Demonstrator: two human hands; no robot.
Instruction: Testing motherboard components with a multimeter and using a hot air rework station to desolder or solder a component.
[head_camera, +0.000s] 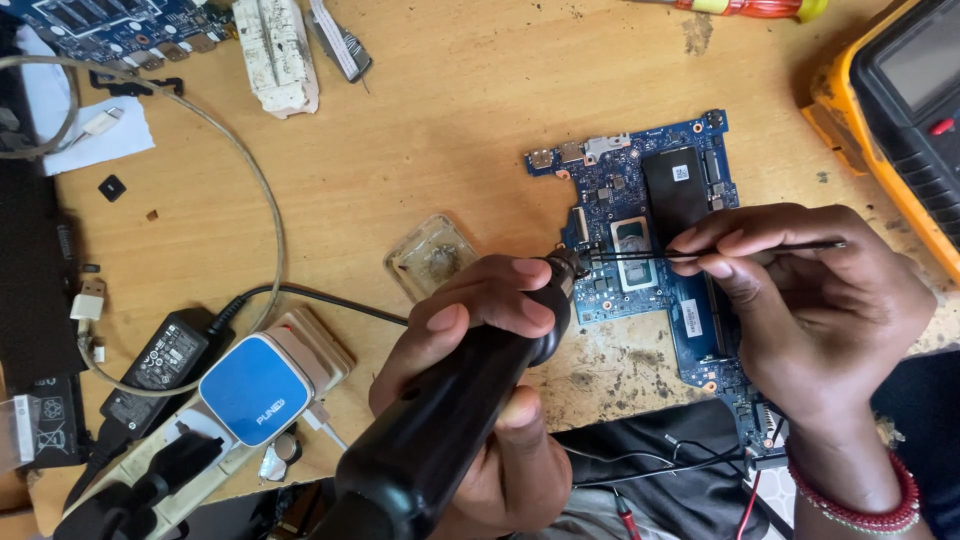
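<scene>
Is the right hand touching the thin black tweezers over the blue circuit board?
Touching. The head view shows the right hand pinching the thin black tweezers between thumb and fingers, with no gap, above the blue circuit board.

Meter (900, 110) cut off (top-right); board (660, 250) partly hidden.

Left hand (480, 400) low in the middle, fingers curled tight in a full grip, thumb on top, pointing up and right; right hand (810, 310) beside it, fingertips (715, 245) pinched together, palm down, red beaded band on the wrist.
</scene>
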